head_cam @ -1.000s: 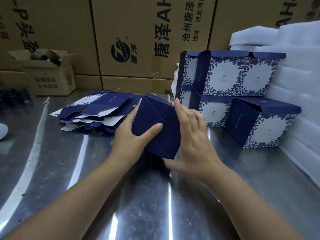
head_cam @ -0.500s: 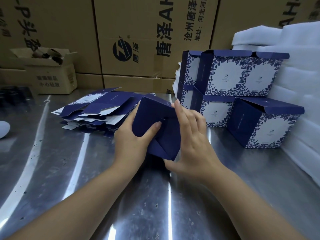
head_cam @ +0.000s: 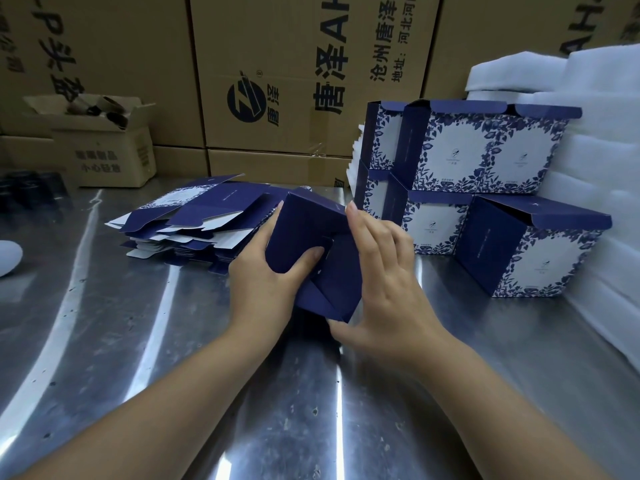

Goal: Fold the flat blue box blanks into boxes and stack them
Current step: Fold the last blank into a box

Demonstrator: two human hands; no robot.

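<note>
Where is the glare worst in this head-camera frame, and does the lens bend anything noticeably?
Head view: long white glare streaks run down the steel table, brightest left of the left hand and between the forearms. Head view: wide-angle bending tilts the cardboard cartons and foam stack near the edges. Head view: the half-folded box and right hand look sharp, with no motion blur.

Box [head_cam: 311,237] hides most left hand [head_cam: 259,282] fingers; white obj [head_cam: 7,258] cut by left edge.
</note>
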